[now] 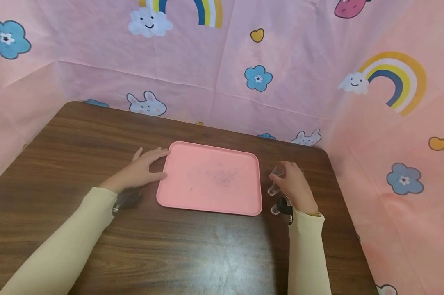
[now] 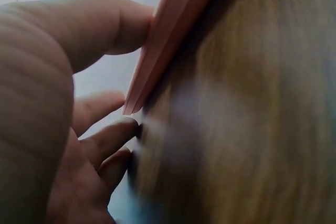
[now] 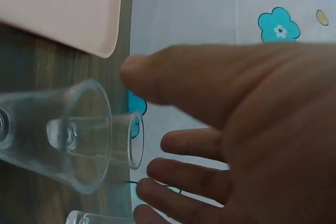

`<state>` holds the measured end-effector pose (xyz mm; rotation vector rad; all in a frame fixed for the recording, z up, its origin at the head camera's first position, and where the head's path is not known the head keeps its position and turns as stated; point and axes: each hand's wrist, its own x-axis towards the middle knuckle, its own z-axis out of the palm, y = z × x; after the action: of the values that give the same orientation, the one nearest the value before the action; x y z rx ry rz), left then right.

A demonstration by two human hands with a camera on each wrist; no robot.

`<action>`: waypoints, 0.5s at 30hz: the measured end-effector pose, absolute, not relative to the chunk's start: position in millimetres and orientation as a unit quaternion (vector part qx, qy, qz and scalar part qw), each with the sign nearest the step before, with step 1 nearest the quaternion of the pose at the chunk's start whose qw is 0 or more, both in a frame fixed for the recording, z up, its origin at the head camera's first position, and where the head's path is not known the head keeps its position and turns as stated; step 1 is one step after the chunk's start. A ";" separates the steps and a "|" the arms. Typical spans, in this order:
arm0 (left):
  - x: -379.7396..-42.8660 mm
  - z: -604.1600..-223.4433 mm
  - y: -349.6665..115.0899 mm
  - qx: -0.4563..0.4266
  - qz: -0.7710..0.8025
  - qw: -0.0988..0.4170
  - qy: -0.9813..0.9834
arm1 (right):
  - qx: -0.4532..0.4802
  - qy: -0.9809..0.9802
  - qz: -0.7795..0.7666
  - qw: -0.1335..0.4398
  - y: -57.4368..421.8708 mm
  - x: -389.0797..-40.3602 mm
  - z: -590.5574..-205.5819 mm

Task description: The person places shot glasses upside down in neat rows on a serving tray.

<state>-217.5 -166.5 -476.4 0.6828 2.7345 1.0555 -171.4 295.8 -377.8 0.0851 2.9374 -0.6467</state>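
Observation:
A shallow pink tray (image 1: pixel 207 176) with rounded corners and faint dark marks lies flat on the table. My left hand (image 1: pixel 138 172) is at its left side, thumb and fingertips right at the rim. In the left wrist view the thumb meets the tray wall (image 2: pixel 163 40), fingers spread loosely. Right of the tray, my right hand (image 1: pixel 296 184) is over some clear cups, with thumb and fingers apart. The right wrist view shows a clear cup (image 3: pixel 31 129) up close, another clear cup (image 3: pixel 100 137) behind it, and part of a further clear item (image 3: pixel 94 219); nothing lies between the fingers there.
The brown wood-grain table (image 1: pixel 162 254) has rounded back corners. A pink cloth (image 1: pixel 192 61) printed with rainbows, flowers and rabbits hangs behind it and along both sides. Near my right wrist, a clear base (image 1: pixel 275 209) shows beside a dark wrist strap (image 1: pixel 283 206).

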 end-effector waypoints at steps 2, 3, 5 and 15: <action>-217.5 -477.1 -167.5 0.223 0.352 0.064 0.907 | 0.030 0.974 -0.212 0.078 295.9 -175.3 -377.0; -217.4 -477.4 -167.7 0.223 0.352 0.063 0.907 | 0.030 0.974 -0.209 0.082 296.0 -177.2 -376.5; -217.2 -478.4 -167.4 0.224 0.351 0.060 0.907 | 0.031 0.974 -0.204 0.090 296.7 -180.5 -376.4; -214.4 -477.8 -167.2 0.230 0.352 0.054 0.906 | 0.056 0.968 -0.215 0.119 300.0 -184.4 -376.7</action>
<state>-214.4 -167.2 -477.8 0.6981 2.7529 1.0682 -184.4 300.0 -376.7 0.1632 2.8299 -0.6279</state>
